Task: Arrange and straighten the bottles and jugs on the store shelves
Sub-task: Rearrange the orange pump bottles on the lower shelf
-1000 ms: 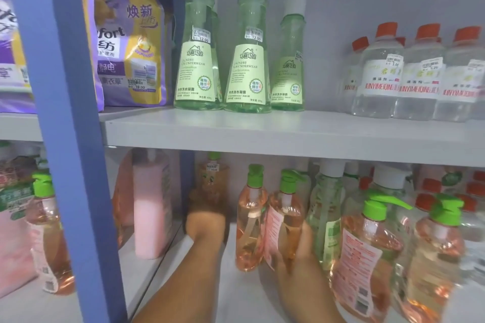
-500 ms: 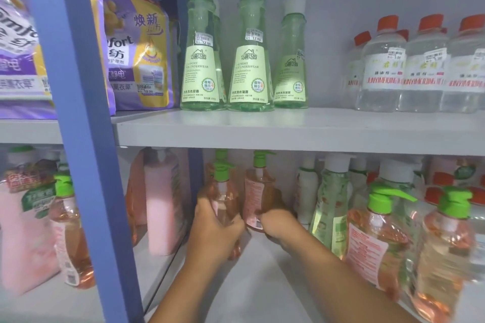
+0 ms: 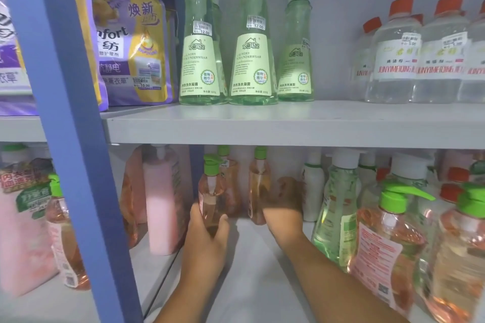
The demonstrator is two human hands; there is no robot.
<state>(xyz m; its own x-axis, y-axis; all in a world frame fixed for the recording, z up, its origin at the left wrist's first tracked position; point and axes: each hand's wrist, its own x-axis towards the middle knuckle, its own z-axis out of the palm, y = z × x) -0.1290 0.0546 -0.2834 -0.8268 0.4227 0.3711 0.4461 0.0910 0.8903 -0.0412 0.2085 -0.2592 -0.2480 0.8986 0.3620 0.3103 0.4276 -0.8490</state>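
Note:
On the lower shelf (image 3: pixel 252 270), my left hand (image 3: pixel 207 233) is wrapped around the base of an orange pump bottle with a green top (image 3: pixel 211 191), which stands upright at the left rear. Behind it stands another orange bottle (image 3: pixel 231 183). My right hand (image 3: pixel 284 204) reaches deep into the shelf and grips a second orange pump bottle (image 3: pixel 258 181) near the back wall; its lower part is hidden by my fingers. Both forearms stretch in from the bottom of the view.
A blue upright post (image 3: pixel 70 139) divides the shelving at left. A pink bottle (image 3: pixel 162 204) stands left of my hand. Green bottles (image 3: pixel 338 209) and orange pump bottles (image 3: pixel 388 241) crowd the right. The upper shelf (image 3: pixel 288 125) carries green laundry bottles (image 3: pixel 199 47), clear red-capped bottles (image 3: pixel 396 57) and purple pouches (image 3: pixel 131 41).
Both hands carried orange pump bottles from the shelf's middle toward the back left. My right hand has pushed its bottle farther back; my left hand's bottle has barely moved since half a second ago.

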